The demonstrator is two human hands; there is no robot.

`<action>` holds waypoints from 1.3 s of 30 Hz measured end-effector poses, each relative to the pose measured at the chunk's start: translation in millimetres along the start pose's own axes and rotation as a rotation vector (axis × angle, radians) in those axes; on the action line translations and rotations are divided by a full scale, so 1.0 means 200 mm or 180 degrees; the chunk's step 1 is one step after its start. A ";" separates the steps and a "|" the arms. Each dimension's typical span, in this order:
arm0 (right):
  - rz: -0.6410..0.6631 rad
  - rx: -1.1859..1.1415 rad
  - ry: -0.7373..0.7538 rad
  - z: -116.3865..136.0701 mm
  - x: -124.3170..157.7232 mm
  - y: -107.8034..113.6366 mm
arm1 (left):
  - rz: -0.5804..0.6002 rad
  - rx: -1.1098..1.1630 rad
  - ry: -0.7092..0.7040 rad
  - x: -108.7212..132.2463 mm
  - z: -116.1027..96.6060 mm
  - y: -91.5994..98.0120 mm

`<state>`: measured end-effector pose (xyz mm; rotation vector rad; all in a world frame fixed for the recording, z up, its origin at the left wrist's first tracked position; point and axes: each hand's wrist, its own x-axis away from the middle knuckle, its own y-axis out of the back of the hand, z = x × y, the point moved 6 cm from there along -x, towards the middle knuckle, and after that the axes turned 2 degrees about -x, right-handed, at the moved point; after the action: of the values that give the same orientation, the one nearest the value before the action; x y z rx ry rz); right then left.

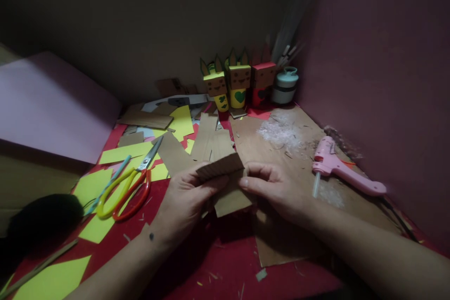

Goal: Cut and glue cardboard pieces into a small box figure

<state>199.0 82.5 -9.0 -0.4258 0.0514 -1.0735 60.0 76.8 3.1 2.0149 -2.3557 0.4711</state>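
Observation:
A brown piece of cardboard, bent along a crease, is held between my two hands above the red tabletop. My left hand grips its left side, thumb lying across the face just under the folded flap. On the right edge, my right hand pinches the cardboard between thumb and fingers near the crease. The fingers behind the piece are hidden. Left of my left hand lie scissors with yellow and red handles, blades pointing away. A pink glue gun rests to the right of my right hand, a clear stick poking out.
Three box-headed paper figures stand along the back, beside a pale blue jar. Yellow paper scraps and cardboard strips cover the left side. Glue strands lie on a brown board. A pink wall bounds the right.

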 end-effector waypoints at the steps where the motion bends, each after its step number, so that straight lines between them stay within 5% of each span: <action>1: -0.0028 -0.0072 -0.0001 -0.01 0.00 0.00 | -0.0020 -0.0127 -0.0089 0.00 -0.01 0.00; 7: -0.0049 -0.0284 -0.0131 -0.03 -0.01 0.01 | 0.0340 -0.1425 -0.1015 0.05 -0.10 -0.03; 10: 0.0013 -0.0447 -0.0159 -0.02 -0.03 0.03 | 0.0923 -0.1516 -0.0786 0.06 -0.07 -0.05; 14: 0.0096 -0.0722 -0.0386 -0.03 -0.04 0.02 | 0.1583 -0.0557 -0.0313 0.05 -0.04 -0.07; 20: 0.0084 -0.0723 -0.0467 -0.04 -0.04 0.02 | 0.0622 -0.1159 0.0035 0.01 -0.04 -0.01; 39: 0.0099 -0.0742 -0.0415 -0.07 -0.05 0.05 | 0.0464 -0.0667 0.0414 0.05 0.01 -0.03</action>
<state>199.4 90.0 -27.6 -0.7022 0.0676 -1.0104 65.6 66.5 3.8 1.6814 -2.3709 0.3297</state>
